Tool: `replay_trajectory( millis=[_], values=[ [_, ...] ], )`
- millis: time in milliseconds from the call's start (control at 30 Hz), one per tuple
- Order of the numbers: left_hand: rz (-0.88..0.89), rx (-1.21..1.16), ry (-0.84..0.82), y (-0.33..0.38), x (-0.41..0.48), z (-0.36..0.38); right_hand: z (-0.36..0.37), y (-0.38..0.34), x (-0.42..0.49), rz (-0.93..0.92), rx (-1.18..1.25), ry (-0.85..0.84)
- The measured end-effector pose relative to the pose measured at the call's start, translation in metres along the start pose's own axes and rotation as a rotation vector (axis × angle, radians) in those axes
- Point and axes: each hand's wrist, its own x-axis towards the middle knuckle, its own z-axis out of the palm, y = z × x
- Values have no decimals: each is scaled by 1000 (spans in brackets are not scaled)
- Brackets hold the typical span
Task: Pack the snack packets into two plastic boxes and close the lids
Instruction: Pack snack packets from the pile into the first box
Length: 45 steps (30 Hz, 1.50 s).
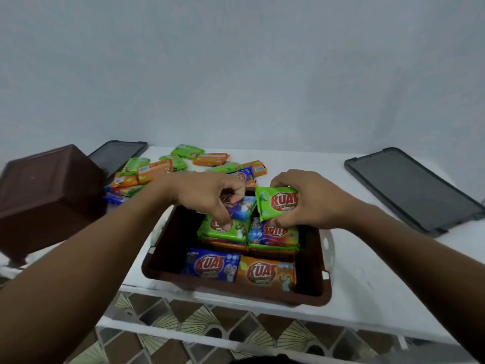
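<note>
Over the far end of the open brown rectangular plastic box (311, 271), the right hand (315, 203) gripped a green foil snack packet (278, 203). The left hand (207, 195) pinched a blue foil packet (242, 209) inside it. Loose orange and green packets (183, 164) lay beyond the box.

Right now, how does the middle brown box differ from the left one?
The middle box stands upright, open side up; the left box is tipped, underside toward the camera. The middle box holds snack packets; the left box's inside is hidden. The left hand pinches a blue packet and the right hand holds a green packet over the middle box; neither touches the left box. Both are dark brown, lidless.
</note>
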Motion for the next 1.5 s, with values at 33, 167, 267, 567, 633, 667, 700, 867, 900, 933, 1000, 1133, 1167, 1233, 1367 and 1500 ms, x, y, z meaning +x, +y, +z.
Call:
replay_trajectory(
  millis=[33,167,267,567,633,667,700,867,900,933,1000,1133,1167,1233,1367,1500],
  values=[
    [5,46,11,-5,-2,3,6,-5,0,12,-21,-7],
    [9,172,71,-24,-5,18,31,-20,-1,46,-162,-20],
    [29,254,130,-31,-3,33,46,-27,-1,81,-235,-31],
    [39,751,309,-36,1,66,58,-32,-4,121,-473,-30],
    [60,811,316,-35,1,65,58,-32,-3,117,-498,-24],
    [76,823,322,-35,1,66,58,-32,-2,120,-502,-21],
    [94,822,328,-36,2,67,58,-32,-2,125,-501,-21],
    [122,794,335,-36,2,68,59,-32,-1,133,-503,-39],
    [118,780,333,-35,1,68,59,-31,-1,137,-501,-37],
    [118,759,336,-34,0,68,60,-31,-1,144,-492,-35],
    [133,710,371,-33,-2,67,60,-31,-2,163,-462,-36],
    [115,724,394,-33,-2,66,58,-30,-3,167,-465,-49],
    [99,726,384,-33,-2,65,58,-30,-3,167,-467,-57],
    [61,691,357,-35,-3,62,58,-31,-4,171,-462,-67],
    [48,590,336,-39,-2,58,56,-32,-4,157,-472,-73],
    [39,575,331,-41,0,56,55,-31,-4,113,-522,-69]
  ],
)
